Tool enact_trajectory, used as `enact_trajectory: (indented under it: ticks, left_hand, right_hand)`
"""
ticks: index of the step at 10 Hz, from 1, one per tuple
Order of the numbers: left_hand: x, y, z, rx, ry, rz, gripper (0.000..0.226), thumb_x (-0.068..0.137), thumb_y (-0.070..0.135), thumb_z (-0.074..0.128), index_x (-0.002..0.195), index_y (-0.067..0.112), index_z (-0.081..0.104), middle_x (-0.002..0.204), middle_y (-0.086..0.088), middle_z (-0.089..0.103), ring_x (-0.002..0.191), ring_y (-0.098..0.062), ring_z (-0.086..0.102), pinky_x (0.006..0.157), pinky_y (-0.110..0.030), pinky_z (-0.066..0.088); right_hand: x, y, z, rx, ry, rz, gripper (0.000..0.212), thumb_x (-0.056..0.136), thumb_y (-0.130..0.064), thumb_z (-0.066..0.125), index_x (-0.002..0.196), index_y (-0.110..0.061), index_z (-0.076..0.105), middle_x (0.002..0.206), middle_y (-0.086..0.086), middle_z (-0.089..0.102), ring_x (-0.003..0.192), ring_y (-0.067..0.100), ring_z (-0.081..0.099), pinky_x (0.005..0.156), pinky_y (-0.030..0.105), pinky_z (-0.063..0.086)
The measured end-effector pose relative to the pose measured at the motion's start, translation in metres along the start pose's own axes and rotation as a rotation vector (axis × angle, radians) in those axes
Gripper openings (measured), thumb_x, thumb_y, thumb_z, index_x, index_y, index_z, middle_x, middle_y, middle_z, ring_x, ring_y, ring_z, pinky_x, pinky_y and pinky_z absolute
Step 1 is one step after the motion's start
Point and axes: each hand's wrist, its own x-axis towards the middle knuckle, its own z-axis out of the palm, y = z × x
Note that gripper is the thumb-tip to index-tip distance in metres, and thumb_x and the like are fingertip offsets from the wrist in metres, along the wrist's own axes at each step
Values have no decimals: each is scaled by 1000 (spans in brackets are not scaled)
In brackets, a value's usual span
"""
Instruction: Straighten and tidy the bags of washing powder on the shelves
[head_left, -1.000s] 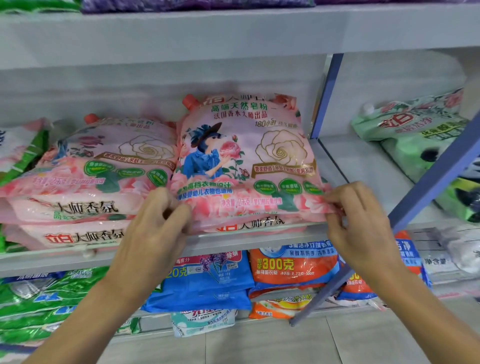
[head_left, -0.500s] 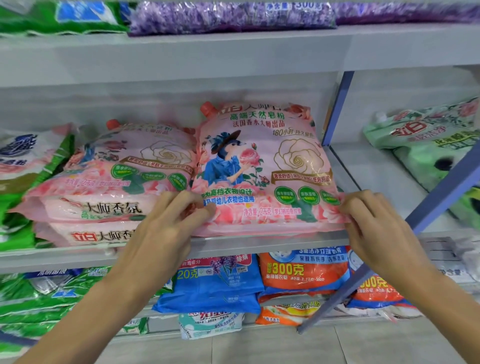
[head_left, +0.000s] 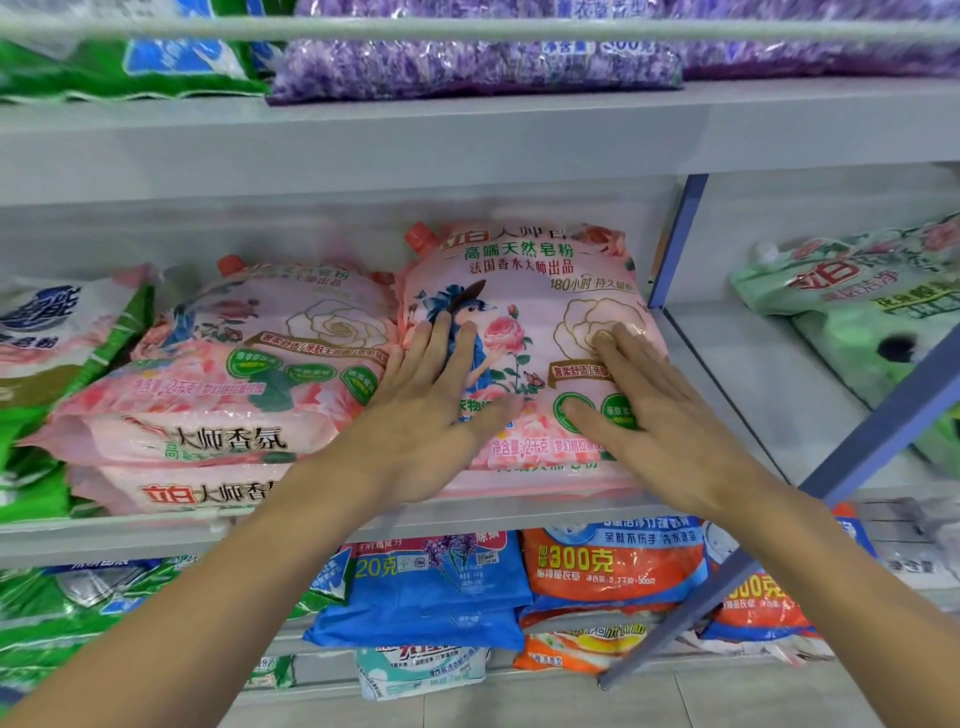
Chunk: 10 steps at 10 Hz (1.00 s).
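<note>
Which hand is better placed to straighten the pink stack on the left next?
Probably the left hand. It lies flat on the right pink bag beside the left stack; the right hand lies on the bag's far side.

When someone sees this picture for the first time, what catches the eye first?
The left hand and right hand lie flat on a pink bag on the middle shelf. Left of it sits a stack of like pink bags; a purple bag lies on the shelf above.
</note>
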Motion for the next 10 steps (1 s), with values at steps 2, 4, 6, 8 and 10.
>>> enact_trajectory:
  ticks: [2,4,6,8,10]
  left_hand:
    - [-3,0,6,22,53,-19,83,95,74,20,159,34,-17,165,9,-30,150,-8,-29,122,-29,-14]
    - [-6,-1,10,30,117,-26,82,97,71,19,162,30,-8,170,9,-17,155,-11,-16,124,-30,-6]
    - [-41,12,16,-15,246,-57,73,104,60,26,163,19,14,171,-1,8,157,-20,8,125,-33,7]
    - [-89,17,5,-42,119,-106,68,106,54,32,163,24,10,171,-5,7,157,-24,2,126,-36,4]
    - [-142,19,-14,-32,131,-137,76,97,60,26,160,18,24,168,-12,21,156,-31,14,127,-44,13]
  right_hand:
    - [1,6,7,-3,6,-7,92,85,-83,26,160,-41,-6,165,-25,-12,146,-10,-13,123,25,-6]
    - [-9,-3,17,41,149,1,76,98,-67,35,162,-33,12,169,-16,7,154,2,1,127,32,1]
    - [-38,-34,26,83,231,60,61,105,-48,36,159,-19,30,165,1,29,153,18,22,127,40,17]
    - [-72,-54,14,0,59,100,67,104,-53,35,160,-17,24,169,4,18,156,24,12,127,43,11]
    - [-105,-86,-3,-30,53,79,66,104,-49,43,160,-17,27,168,6,22,156,25,16,125,47,18]
